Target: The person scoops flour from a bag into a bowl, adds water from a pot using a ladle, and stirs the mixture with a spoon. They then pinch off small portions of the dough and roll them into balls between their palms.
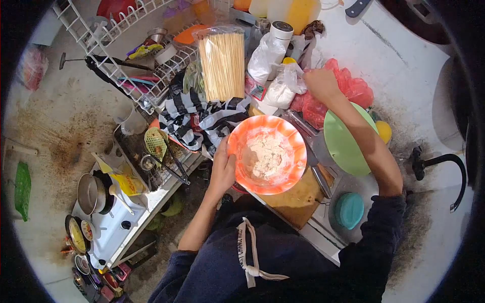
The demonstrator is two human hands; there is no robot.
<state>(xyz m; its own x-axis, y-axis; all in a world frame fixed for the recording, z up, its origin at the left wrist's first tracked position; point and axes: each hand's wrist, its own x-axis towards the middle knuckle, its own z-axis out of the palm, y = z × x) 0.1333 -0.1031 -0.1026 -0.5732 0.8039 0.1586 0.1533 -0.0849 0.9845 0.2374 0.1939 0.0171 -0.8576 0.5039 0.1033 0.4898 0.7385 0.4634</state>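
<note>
Pretty grubby in here tbh: off-white wall (48, 108) with brown splatter behind the white rectangular gas stove (113, 219), white-edged table (162, 191) under the stove, dingy grey floor (169, 260) below it, bright light hitting stuff near the stove.

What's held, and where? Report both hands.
Left hand: orange plastic bowl, by its left rim. Right hand: near a clear bag of white powder; grip unclear.

Lettering (241, 246) on clothing (212, 267), seemingly unreadable.

Dark navy garment (273, 257), sleeves bunched up, pale knotted drawstring (251, 270), bare hands (221, 169).
</note>
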